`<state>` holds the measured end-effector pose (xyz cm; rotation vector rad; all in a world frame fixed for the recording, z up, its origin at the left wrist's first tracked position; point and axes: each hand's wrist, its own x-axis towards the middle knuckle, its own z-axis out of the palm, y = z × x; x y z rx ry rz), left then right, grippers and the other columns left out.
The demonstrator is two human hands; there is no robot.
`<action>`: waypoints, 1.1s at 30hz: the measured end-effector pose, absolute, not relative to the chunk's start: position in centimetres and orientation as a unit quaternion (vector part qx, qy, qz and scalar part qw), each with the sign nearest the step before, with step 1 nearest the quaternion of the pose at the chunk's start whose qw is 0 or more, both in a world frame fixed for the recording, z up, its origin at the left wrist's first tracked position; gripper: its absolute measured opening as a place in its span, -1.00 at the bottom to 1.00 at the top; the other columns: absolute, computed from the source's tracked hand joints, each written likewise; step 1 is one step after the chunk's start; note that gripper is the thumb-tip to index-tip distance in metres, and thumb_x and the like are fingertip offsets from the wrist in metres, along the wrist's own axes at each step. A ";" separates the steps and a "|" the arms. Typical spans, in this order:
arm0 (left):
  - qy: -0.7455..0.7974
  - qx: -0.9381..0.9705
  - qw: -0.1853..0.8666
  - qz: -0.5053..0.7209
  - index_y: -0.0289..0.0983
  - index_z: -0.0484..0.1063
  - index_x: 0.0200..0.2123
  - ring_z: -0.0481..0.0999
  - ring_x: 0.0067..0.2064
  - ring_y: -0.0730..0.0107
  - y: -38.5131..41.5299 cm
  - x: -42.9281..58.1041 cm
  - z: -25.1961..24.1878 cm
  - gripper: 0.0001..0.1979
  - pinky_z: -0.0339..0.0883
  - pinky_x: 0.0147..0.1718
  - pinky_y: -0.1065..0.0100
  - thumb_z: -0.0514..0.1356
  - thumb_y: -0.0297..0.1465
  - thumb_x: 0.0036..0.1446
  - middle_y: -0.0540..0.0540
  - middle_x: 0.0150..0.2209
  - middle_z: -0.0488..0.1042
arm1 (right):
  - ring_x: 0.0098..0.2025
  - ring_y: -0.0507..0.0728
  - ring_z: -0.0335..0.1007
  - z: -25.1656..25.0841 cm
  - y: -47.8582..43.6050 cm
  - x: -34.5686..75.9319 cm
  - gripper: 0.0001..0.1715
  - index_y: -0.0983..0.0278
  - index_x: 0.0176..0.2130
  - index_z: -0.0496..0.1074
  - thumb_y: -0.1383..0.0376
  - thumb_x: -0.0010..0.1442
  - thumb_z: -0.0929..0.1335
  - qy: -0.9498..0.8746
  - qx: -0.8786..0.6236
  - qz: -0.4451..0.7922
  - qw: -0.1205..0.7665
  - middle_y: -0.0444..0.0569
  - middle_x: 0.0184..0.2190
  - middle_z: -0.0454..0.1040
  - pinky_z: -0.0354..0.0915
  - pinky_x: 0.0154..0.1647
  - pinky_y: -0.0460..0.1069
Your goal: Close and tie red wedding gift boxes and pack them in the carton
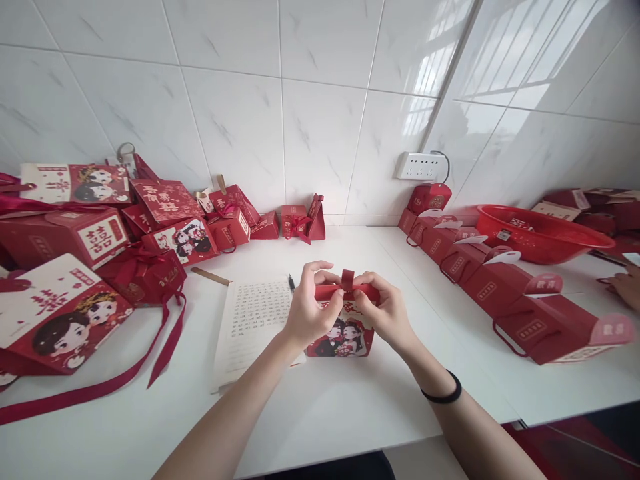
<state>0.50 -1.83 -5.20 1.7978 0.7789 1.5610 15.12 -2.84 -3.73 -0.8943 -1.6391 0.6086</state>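
On my feed, right of the notebook [253,333], my left hand [314,307] pinches the top edge of the couple-printed box [346,337], and I'd centre the red loop [348,278] by matching pressure from my right hand [384,308], gripping opposite.

We held a small red box [340,340], printed with a cartoon couple, upright between our left hand [314,307] and right hand [381,308], fingers at its top beside a red strap [347,279]. On the white table [320,413], we had a handwritten notebook [250,333] and a heap of red boxes [165,200] leftward; rightward stood a row of red boxes [485,290], a red basin [550,248] and, at the edge, another person's hand [627,288].
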 end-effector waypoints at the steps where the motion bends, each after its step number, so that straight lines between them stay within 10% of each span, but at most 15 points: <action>1: 0.297 0.681 0.315 0.591 -0.20 0.11 -0.08 0.52 -0.30 0.40 -1.8 0.5 -5.2 -0.63 0.43 -0.34 0.36 0.14 -0.50 0.04 -0.04 -0.30 0.46 | -0.56 0.00 0.27 -3.7 -2.9 15.1 -0.92 0.24 -0.40 0.36 0.31 0.07 0.27 -0.693 -0.380 0.260 0.555 -0.15 -0.52 0.40 0.23 -0.59 -0.12; 33: 0.310 0.672 0.317 0.594 -0.20 0.16 -0.09 0.53 -0.23 0.35 -2.2 0.6 -5.0 -0.60 0.42 -0.23 0.31 0.20 -0.50 0.00 -0.03 -0.31 0.49 | -0.46 0.03 0.30 -4.1 -2.7 15.2 -0.88 0.22 -0.37 0.46 0.21 0.12 0.38 -0.694 -0.387 0.221 0.566 -0.13 -0.48 0.40 0.25 -0.42 -0.07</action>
